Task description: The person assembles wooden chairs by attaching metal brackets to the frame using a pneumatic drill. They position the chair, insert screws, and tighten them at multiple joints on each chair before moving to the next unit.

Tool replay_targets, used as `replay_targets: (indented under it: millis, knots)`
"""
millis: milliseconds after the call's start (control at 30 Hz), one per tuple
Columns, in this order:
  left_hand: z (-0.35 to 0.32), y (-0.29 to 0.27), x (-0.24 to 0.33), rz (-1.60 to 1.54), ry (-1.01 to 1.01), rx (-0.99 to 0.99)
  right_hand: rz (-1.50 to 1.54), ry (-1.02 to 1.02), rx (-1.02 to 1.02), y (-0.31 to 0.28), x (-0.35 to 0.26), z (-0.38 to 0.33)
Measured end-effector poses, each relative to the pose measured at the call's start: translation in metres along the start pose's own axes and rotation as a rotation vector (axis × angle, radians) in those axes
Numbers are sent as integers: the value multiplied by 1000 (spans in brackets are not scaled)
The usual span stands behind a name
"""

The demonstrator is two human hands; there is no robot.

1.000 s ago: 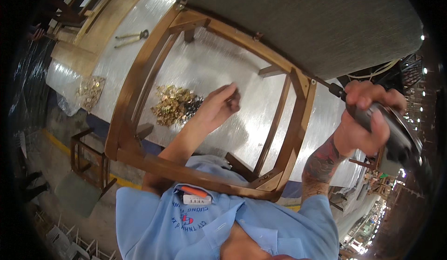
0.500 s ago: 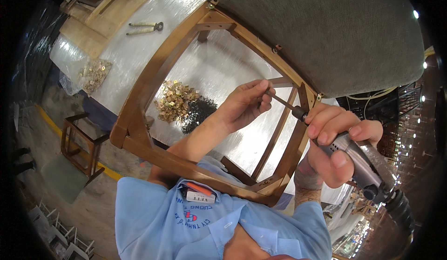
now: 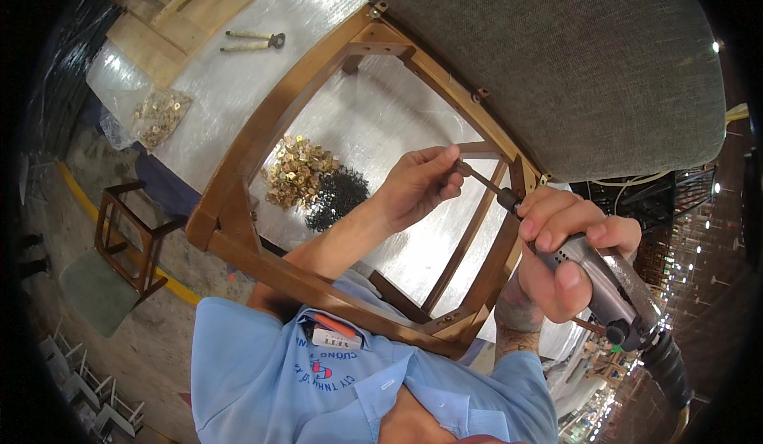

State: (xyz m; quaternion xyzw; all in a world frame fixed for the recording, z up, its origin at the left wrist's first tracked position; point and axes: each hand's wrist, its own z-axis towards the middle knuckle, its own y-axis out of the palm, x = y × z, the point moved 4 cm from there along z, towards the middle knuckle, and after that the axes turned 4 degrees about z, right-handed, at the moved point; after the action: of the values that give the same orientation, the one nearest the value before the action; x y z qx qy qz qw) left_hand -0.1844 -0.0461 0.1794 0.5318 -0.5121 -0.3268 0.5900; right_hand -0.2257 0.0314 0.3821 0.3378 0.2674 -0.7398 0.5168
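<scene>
My right hand (image 3: 568,241) is wrapped round a grey air screwdriver (image 3: 608,281) with a black hose end. Its long thin bit (image 3: 483,180) points toward my left hand (image 3: 421,186). There my thumb and fingers are pinched together at the bit's tip; whatever small thing they may hold is hidden. Both hands are over a brown wooden chair frame (image 3: 262,138), and my left forearm passes across its near rail. A grey upholstered panel (image 3: 548,70) adjoins the frame's far right rail, where small metal brackets (image 3: 480,94) are fixed.
On the plastic-covered table (image 3: 214,134) lie a heap of brass-coloured brackets (image 3: 294,170) and a pile of black screws (image 3: 338,197), both seen through the frame. Pincers (image 3: 254,42) and a bag of brackets (image 3: 159,114) lie to the left. Another chair (image 3: 131,245) is on the floor.
The view has shifted slightly. My right hand and the screwdriver have come a little to the left, while my left hand keeps its pinch at the bit's tip.
</scene>
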Motion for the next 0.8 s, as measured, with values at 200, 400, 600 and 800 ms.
replay_targets:
  millis: [200,400,600,800]
  knots:
    - [0,7,1,10,-57,183,-2,-46,11,-11,6,17]
    - [5,-60,-23,22,-95,608,-187,-75,197,-44,29,53]
    - [-9,-95,-34,100,-78,689,-73,-15,271,-75,73,63]
    - [-16,-120,-39,138,-71,640,-257,36,430,-60,74,64]
